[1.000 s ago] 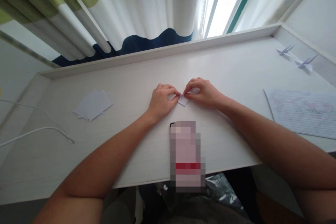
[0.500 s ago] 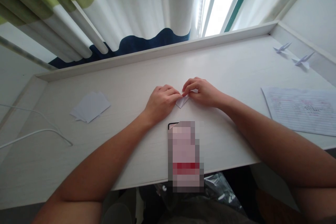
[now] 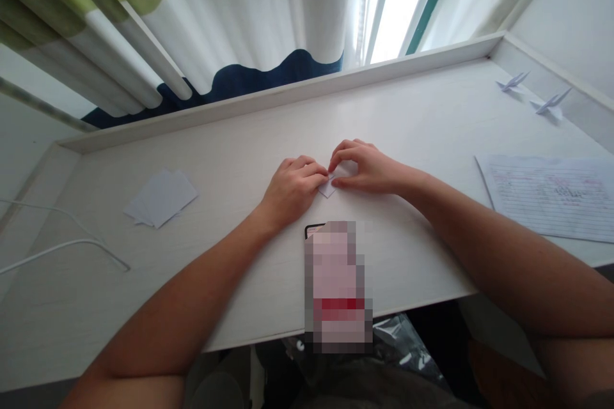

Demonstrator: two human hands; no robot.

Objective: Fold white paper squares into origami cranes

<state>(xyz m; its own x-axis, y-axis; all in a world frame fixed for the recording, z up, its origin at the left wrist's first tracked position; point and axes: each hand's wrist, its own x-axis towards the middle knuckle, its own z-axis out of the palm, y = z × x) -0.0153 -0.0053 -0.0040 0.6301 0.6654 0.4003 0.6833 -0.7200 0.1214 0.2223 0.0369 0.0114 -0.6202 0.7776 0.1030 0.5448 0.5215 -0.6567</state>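
- My left hand (image 3: 293, 186) is in the middle of the frame. Its fingers are close together, with the tips on a small white paper (image 3: 327, 190). My thumb is mostly hidden, so I cannot tell if I am pinching.
- My right hand (image 3: 363, 168) is just right of the middle. My thumb and first finger bend round like a ring, and their tips are a little apart at the paper's right side. I cannot tell how tight they are.
- The small white paper lies between my two hands, in the middle of the frame. One pointy corner shows, facing down the frame. My fingers hide the rest.
- Below the paper, in the lower middle, is a phone (image 3: 337, 278). Blurry squares cover most of it.
- Left of my hands is a messy pile of white papers (image 3: 165, 197).
- At the left edge, a white cord (image 3: 71, 244) curves across the white desk (image 3: 230, 147).
- At the right edge is a sheet with lines and writing (image 3: 559, 195).
- In the upper right, two folded paper shapes (image 3: 551, 103) sit near each other, with bits sticking up.
- At the top hangs a green, white and blue curtain (image 3: 249, 25).
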